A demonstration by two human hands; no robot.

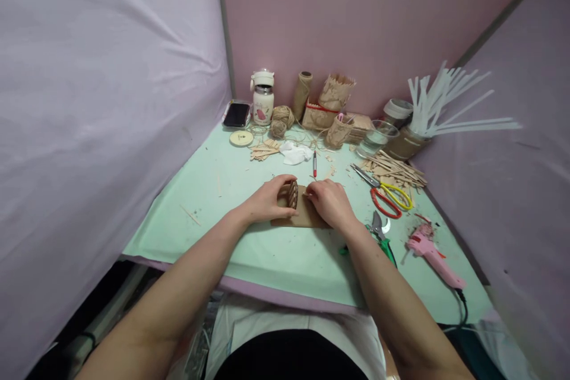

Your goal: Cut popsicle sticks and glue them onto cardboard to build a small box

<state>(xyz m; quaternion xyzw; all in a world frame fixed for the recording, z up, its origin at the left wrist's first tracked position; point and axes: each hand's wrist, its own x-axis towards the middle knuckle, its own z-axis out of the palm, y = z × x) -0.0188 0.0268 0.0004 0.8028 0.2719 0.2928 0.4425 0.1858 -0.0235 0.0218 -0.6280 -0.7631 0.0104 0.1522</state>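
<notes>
My left hand [269, 199] grips a small brown piece with slanted ridges [293, 195], thumb at its near end and fingers at its far end. The piece stands on edge over a flat brown cardboard sheet [303, 217]. To the right of it, my right hand [329, 200] rests over the sheet's right part with its fingers curled together. A small pale bit shows at those fingertips, too small to name. Just beyond the hands lies a red-capped pen [314, 164].
Right side: scissors with red and yellow handles [386, 193], green-handled pruning shears [380, 234], a pink glue gun [434, 255] and wooden sticks [394, 169]. Along the back: a bottle [263, 104], twine balls [282, 119], a phone [236, 114], a clear bowl of water [376, 138] and white glue sticks [439, 101].
</notes>
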